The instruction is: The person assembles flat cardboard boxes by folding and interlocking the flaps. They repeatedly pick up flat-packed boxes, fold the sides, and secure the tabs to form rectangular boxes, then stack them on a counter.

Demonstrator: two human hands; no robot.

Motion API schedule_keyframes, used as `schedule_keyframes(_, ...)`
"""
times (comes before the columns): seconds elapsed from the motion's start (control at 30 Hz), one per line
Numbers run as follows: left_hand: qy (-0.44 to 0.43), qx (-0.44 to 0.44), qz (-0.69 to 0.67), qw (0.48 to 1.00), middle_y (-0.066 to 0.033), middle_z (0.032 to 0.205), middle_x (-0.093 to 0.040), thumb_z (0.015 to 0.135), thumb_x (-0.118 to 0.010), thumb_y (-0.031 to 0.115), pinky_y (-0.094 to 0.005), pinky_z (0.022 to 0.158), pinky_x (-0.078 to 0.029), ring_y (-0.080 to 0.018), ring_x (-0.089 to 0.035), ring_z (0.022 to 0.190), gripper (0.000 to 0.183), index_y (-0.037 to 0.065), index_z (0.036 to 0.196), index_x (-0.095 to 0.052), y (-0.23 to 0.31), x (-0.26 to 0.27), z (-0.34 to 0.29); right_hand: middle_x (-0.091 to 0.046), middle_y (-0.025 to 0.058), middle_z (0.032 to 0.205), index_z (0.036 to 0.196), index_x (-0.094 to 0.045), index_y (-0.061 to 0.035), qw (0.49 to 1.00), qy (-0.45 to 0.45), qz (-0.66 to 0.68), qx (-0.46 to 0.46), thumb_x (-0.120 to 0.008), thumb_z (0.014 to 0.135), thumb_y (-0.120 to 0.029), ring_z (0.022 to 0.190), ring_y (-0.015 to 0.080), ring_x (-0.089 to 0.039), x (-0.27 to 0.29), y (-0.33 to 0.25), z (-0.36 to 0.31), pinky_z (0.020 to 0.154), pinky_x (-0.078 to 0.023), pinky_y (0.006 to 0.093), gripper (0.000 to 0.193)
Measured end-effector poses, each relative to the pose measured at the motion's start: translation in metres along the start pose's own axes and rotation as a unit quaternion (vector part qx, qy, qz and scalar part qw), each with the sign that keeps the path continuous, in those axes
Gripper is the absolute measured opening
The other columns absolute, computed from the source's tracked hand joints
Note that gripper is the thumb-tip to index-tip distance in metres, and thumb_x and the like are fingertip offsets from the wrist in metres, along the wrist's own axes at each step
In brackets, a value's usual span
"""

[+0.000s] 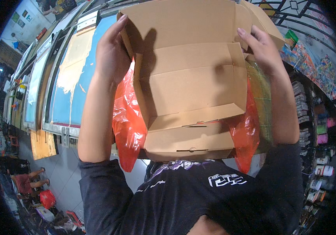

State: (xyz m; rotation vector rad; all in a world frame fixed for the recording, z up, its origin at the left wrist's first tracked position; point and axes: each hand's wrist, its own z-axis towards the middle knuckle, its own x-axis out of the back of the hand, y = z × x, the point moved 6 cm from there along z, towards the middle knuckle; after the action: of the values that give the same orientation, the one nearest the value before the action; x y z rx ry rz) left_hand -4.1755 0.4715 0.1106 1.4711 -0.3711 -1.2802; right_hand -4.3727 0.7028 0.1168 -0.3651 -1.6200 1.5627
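An unfolded brown cardboard box (191, 86) stands in front of me with its lid raised and its inside facing up. My left hand (113, 53) grips the left side flap near the lid's corner, thumb on top, the other fingers hidden behind the card. On the far right side, my right hand (260, 49) is closed on the right flap, thumb against its edge. Slotted front flaps (191, 147) fold toward my body. Beneath the box lies a shiny red plastic bag (128, 117), showing on both sides.
On the left are framed printing screens (74, 74) with blue mesh and pale ink. A wooden board (43, 145) hangs below them. Shelves with several paint tubs (324, 170) line the right, near a paint-spattered sheet (316, 70). A person's legs (28, 180) show at lower left.
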Motion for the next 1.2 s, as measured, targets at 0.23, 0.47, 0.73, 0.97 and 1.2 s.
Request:
schedule_keyframes(0.23,0.024,-0.119,0.051,0.991,-0.0097,0.13,-0.048,0.1,-0.033,0.036,-0.0362,0.107,-0.03,-0.0212,-0.043,0.125,0.047,0.005,0.136,-0.036,-0.01,-0.005,-0.053,-0.059,0.0106,0.116,0.123,-0.05,0.0019,0.993,0.049,0.016,0.11,-0.058,0.093,-0.015,0.108,0.0172,-0.055,-0.017,0.016,-0.061,0.092,-0.043,0.0297,0.035)
schedule_keyframes(0.47,0.139,-0.061,0.042,0.987,-0.0126,0.13,-0.047,0.094,-0.046,0.036,-0.0384,0.107,-0.031,-0.0245,-0.044,0.125,0.056,0.001,0.137,-0.033,-0.067,0.05,-0.099,-0.055,0.0129,0.124,0.128,-0.046,0.0026,0.977,0.038,0.174,0.119,-0.062,0.082,-0.004,0.114,0.0215,-0.053,-0.024,0.056,-0.077,0.098,-0.039,0.0331,0.05)
schedule_keyframes(0.73,0.1,-0.007,0.037,0.994,-0.015,0.128,-0.049,0.086,-0.059,0.036,-0.0408,0.106,-0.034,-0.0281,-0.047,0.122,0.067,-0.001,0.136,-0.035,-0.079,0.044,-0.143,-0.053,0.0139,0.126,0.13,-0.044,0.0,0.966,0.047,0.253,0.004,-0.063,0.074,-0.003,0.118,0.0248,-0.05,-0.026,0.068,-0.119,0.101,-0.038,0.0353,0.06)
schedule_keyframes(0.97,0.109,-0.034,0.077,0.991,-0.0165,0.126,-0.051,0.08,-0.066,0.036,-0.0422,0.105,-0.036,-0.0302,-0.048,0.121,0.072,-0.002,0.135,-0.037,-0.058,0.028,-0.15,-0.053,0.014,0.127,0.13,-0.043,-0.0001,0.98,0.042,0.195,-0.002,-0.064,0.068,0.004,0.116,0.026,-0.053,-0.018,0.072,-0.133,0.101,-0.04,0.0373,0.066)
schedule_keyframes(1.2,0.193,-0.047,0.087,0.976,-0.0199,0.126,-0.049,0.066,-0.073,0.023,-0.0444,0.104,-0.037,-0.0321,-0.049,0.119,0.08,0.0,0.134,-0.037,-0.062,0.034,-0.167,-0.053,0.0145,0.124,0.129,-0.043,-0.0004,0.963,0.104,0.224,0.109,-0.07,0.068,0.005,0.117,0.0274,-0.053,-0.025,0.054,-0.137,0.1,-0.042,0.0392,0.067)
